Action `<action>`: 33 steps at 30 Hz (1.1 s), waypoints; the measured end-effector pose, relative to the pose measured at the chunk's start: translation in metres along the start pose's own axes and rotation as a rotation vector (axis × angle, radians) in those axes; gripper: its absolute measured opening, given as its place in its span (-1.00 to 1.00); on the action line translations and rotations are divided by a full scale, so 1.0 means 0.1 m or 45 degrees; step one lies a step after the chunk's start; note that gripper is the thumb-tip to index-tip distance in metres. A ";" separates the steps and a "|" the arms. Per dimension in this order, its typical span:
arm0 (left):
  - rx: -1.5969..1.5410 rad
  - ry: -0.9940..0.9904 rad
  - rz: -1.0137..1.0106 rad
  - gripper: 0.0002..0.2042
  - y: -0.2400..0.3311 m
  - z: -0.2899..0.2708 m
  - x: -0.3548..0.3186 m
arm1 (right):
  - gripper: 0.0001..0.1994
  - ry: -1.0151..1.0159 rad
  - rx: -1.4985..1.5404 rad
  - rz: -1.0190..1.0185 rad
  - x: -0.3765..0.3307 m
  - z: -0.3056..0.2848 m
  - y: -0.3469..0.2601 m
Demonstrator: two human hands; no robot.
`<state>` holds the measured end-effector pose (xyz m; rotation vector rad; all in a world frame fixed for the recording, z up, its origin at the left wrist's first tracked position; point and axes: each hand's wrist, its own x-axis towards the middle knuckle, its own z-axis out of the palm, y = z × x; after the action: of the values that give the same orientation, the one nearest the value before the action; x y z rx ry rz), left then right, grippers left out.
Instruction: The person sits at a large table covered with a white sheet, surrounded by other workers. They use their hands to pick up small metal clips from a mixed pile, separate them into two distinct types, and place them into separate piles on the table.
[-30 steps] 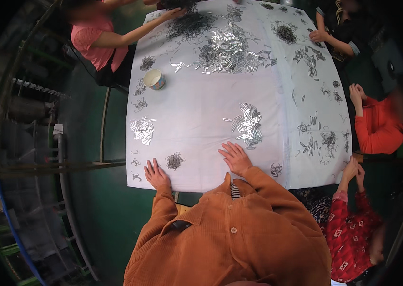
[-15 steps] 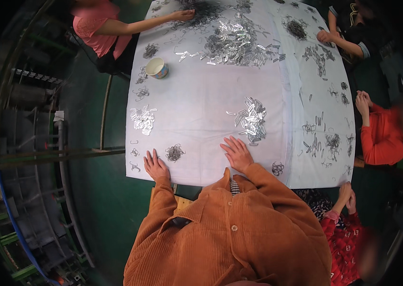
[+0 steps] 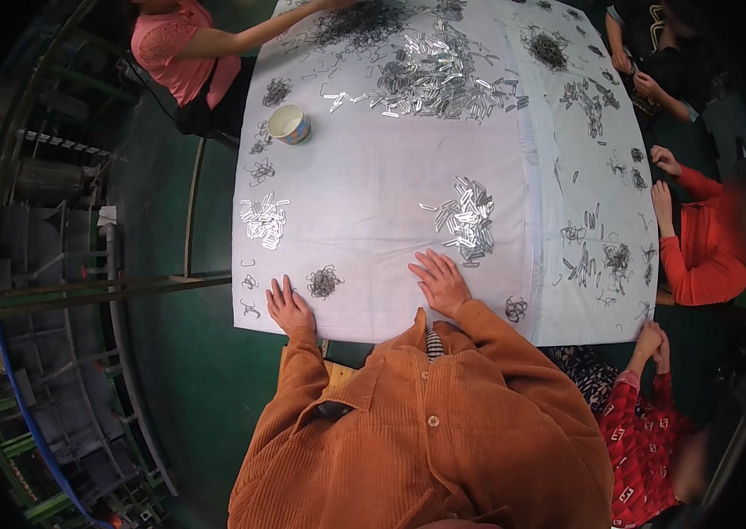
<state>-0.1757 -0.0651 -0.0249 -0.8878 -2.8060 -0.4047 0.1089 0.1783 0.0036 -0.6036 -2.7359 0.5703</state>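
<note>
My left hand (image 3: 289,308) lies flat near the front left edge of the white-covered table (image 3: 355,194), fingers apart and nothing in it. Just to its right is a small heap of dark wire hooks (image 3: 324,282). My right hand (image 3: 441,283) also rests flat with spread fingers, holding nothing. Beyond its fingertips lies a pile of shiny flat metal strips (image 3: 468,220). Another pile of such strips (image 3: 264,220) sits farther left, past my left hand. A small cluster of dark hooks (image 3: 515,309) is to the right of my right hand.
A paper cup (image 3: 290,125) stands toward the far left. Large heaps of metal strips (image 3: 435,79) and dark hooks (image 3: 360,26) cover the far side. A person in pink (image 3: 188,53) reaches in there; several others sit along the right side and at the lower right corner.
My hands have stayed in place. The person in pink reaches farther across the heap. The red-sleeved person on the right has parted their hands, and so has the person at the far right.
</note>
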 end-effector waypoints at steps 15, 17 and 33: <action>0.012 -0.011 -0.003 -0.55 0.00 -0.01 0.00 | -0.55 0.024 0.012 0.030 0.00 0.04 0.00; 0.005 0.009 0.008 -0.55 0.00 0.00 0.00 | -0.56 0.030 0.010 0.025 0.00 0.04 0.00; 0.020 -0.026 -0.008 -0.55 0.00 -0.01 0.00 | -0.57 0.020 0.021 0.033 0.00 0.03 0.00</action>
<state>-0.1754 -0.0651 -0.0242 -0.8846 -2.8272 -0.3767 0.1080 0.1777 0.0012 -0.6376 -2.7101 0.5909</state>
